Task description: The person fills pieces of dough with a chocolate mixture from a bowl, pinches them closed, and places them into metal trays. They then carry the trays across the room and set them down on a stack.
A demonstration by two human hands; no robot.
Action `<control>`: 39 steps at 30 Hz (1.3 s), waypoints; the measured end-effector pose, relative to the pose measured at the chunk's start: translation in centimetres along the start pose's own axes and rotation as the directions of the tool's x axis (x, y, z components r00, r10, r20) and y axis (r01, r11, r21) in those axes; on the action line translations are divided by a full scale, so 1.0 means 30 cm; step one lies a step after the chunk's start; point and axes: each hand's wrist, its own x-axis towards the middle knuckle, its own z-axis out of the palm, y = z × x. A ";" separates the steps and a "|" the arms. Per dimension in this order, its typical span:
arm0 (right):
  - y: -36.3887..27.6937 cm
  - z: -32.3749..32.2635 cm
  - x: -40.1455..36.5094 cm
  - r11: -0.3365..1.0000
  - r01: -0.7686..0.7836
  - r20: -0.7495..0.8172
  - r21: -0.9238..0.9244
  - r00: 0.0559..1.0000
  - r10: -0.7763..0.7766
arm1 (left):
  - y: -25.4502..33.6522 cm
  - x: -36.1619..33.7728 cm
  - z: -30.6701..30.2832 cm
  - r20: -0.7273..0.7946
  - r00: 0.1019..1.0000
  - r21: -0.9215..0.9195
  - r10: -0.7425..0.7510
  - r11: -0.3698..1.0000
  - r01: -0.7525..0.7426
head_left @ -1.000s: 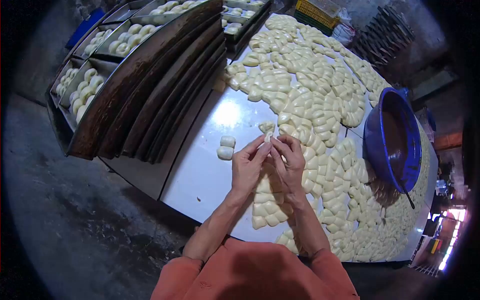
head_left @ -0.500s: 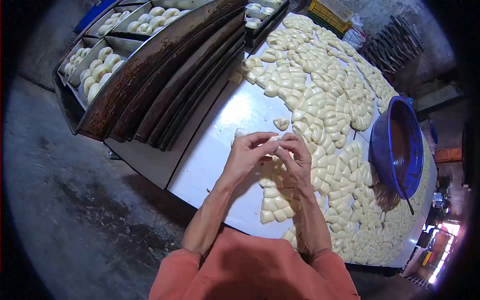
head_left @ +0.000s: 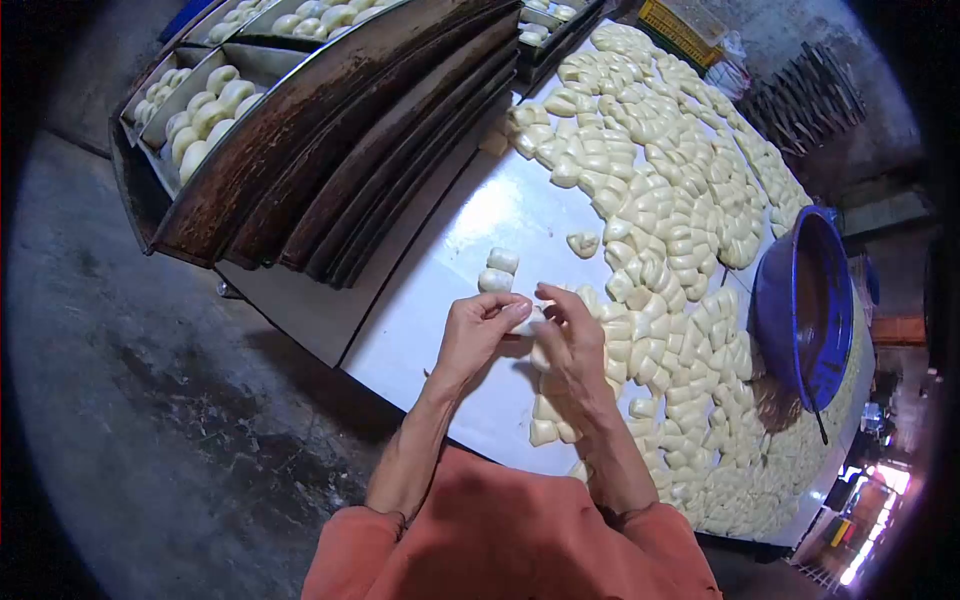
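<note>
Over the white table, my left hand (head_left: 476,338) is closed, thumb and fingers pinching a small piece of dough (head_left: 533,322). My right hand (head_left: 574,345) is beside it at the right end of the dough, fingers apart and index finger raised. The hands partly hide this piece. Just beyond my left hand, two rolled dough pieces (head_left: 498,270) lie one behind the other. A lone dough lump (head_left: 582,244) sits farther off to the right. Under and past my right hand spreads a wide layer of cut dough pieces (head_left: 665,215).
Dark, worn trays (head_left: 330,140) are stacked at the left, the top one bearing dough balls (head_left: 212,115). A blue basin (head_left: 775,300) with brown contents and a handle stands on the right. A yellow crate (head_left: 680,30) is at the back.
My right hand has drawn slightly apart from the left, and its index finger has lifted. Both hands are a little nearer my body, uncovering the two rolled pieces. The view has shifted slightly.
</note>
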 end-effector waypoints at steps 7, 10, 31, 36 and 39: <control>0.001 -0.012 0.158 0.995 -0.050 0.119 0.082 0.992 0.040 | 0.024 -0.004 -0.030 -0.242 0.952 0.217 0.189 0.966 -0.137; 0.009 0.034 0.265 0.929 -0.323 0.081 0.178 0.946 0.314 | -0.014 0.021 -0.077 -0.277 0.864 0.599 0.420 0.779 -0.187; 0.121 0.221 0.584 0.900 0.185 0.005 -0.395 0.980 -0.200 | 0.128 -0.079 -0.222 -0.326 0.830 0.835 0.453 0.550 0.027; 0.347 0.350 0.859 0.693 0.350 0.022 -0.631 0.900 -0.435 | 0.181 -0.082 -0.220 -0.359 0.839 0.710 0.409 0.703 -0.040; 0.370 0.324 0.914 0.837 0.198 0.157 -0.510 0.978 -0.135 | 0.234 -0.035 -0.195 -0.239 0.839 0.739 0.489 0.652 -0.170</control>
